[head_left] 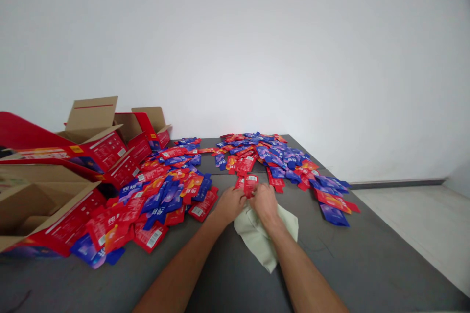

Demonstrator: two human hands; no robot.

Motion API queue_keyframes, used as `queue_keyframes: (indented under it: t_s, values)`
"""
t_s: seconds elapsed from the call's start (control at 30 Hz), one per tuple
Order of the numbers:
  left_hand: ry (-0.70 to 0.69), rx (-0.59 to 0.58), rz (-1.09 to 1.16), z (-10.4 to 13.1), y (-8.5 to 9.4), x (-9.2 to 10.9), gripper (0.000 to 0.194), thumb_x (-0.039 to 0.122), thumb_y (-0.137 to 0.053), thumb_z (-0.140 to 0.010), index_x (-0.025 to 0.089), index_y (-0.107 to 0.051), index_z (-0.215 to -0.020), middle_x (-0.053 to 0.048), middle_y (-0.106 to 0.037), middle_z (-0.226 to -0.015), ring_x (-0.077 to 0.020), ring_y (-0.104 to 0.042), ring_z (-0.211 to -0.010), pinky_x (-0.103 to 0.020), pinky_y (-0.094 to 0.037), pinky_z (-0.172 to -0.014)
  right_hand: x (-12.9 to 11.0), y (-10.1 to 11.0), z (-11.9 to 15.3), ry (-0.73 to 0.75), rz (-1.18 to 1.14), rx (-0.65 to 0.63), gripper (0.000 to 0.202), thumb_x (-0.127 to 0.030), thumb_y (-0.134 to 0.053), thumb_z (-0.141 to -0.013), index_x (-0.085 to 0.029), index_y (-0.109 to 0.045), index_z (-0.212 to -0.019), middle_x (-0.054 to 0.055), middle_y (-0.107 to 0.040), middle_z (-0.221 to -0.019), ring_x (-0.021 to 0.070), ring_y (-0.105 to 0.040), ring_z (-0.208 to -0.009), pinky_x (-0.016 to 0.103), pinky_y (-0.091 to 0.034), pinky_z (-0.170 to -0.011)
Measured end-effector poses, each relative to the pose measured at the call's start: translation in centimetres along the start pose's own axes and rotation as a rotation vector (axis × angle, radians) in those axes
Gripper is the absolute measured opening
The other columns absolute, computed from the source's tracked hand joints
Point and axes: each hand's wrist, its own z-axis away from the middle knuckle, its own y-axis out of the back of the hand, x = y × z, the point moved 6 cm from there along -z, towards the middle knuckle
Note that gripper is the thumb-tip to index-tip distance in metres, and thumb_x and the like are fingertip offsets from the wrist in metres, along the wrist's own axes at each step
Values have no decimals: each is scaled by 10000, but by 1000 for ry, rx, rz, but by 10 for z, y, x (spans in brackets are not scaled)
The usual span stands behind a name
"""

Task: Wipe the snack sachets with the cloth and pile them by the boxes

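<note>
My left hand point(232, 204) and my right hand point(263, 201) meet in the middle of the table, fingers pinched at the near end of a small red packet point(251, 181) with a white barcode label. The packet's lower end is hidden by my fingertips. Beneath my hands and right wrist lies a crumpled pale green cloth point(257, 239). Another red packet point(245, 164) rests just beyond the held one. To the left of my left hand is a red packet point(206, 205) at the edge of a large heap.
Red and blue packets pile up on the left point(161, 195) and toward the back point(268, 151). A few packets point(332, 200) lie near the right edge. Open red cardboard boxes point(73, 215) stand at the left. A white wall point(249, 49) rises behind the grey table point(367, 264).
</note>
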Motion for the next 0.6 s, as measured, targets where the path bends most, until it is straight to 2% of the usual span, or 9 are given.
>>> queue_keyframes:
  t_s: [0.07,0.13,0.2,0.27,0.37,0.43,0.5,0.6]
  values:
    - [19,35,-102,7,8,-3,111,288,-594,-814,224,-678,-778,-130,-703,-903,-309,-604,-1044,-431,-384,-1011,-6,-1,0,10,-6,-27,223,-68,-611,-609,-185,-695,-779,117,-656,-813,264,-567,-858,361,-427,-773]
    - [71,96,-224,11,15,-8,155,264,-600,-805,191,-666,-925,-152,-681,-1020,-313,-585,-1076,-421,-394,-980,-13,-2,1,47,-33,-54,293,-32,-584,-587,-182,-706,-807,113,-666,-842,255,-563,-860,342,-427,-766]
    - [140,155,-274,12,21,-14,330,220,-629,-766,166,-618,-1091,-171,-640,-1162,-317,-552,-1144,-413,-386,-984,-22,-5,2,102,-76,-82,349,-2,-556,-569,-181,-708,-827,98,-677,-867,236,-565,-857,322,-427,-779]
    - [195,186,-249,10,22,-21,465,174,-659,-719,156,-575,-1176,-175,-624,-1212,-315,-535,-1180,-406,-375,-995,-30,-10,3,163,-130,-120,364,11,-542,-573,-180,-703,-838,81,-689,-887,221,-573,-867,309,-426,-806]
    - [312,212,-23,8,23,-35,601,107,-715,-620,148,-576,-1204,-148,-680,-1099,-296,-586,-1100,-368,-411,-932,-36,-18,5,230,-195,-169,388,29,-525,-587,-173,-702,-866,69,-703,-916,216,-592,-910,303,-426,-837]
    - [396,219,188,8,23,-43,599,92,-738,-578,140,-619,-1163,-112,-714,-942,-273,-634,-961,-336,-444,-825,-36,-21,5,246,-217,-169,399,38,-512,-599,-166,-704,-883,72,-709,-925,220,-600,-924,308,-429,-841]
    - [428,209,326,10,24,-46,456,134,-737,-603,143,-682,-1055,-72,-715,-799,-245,-651,-816,-310,-451,-718,-34,-23,5,242,-235,-148,385,37,-504,-622,-167,-704,-881,73,-712,-922,222,-607,-915,318,-436,-845]
    - [394,160,582,13,25,-42,257,208,-724,-641,143,-730,-889,-46,-697,-694,-209,-637,-664,-294,-447,-626,-32,-20,3,221,-267,-96,346,18,-507,-670,-172,-699,-886,79,-712,-929,236,-611,-914,351,-449,-856]
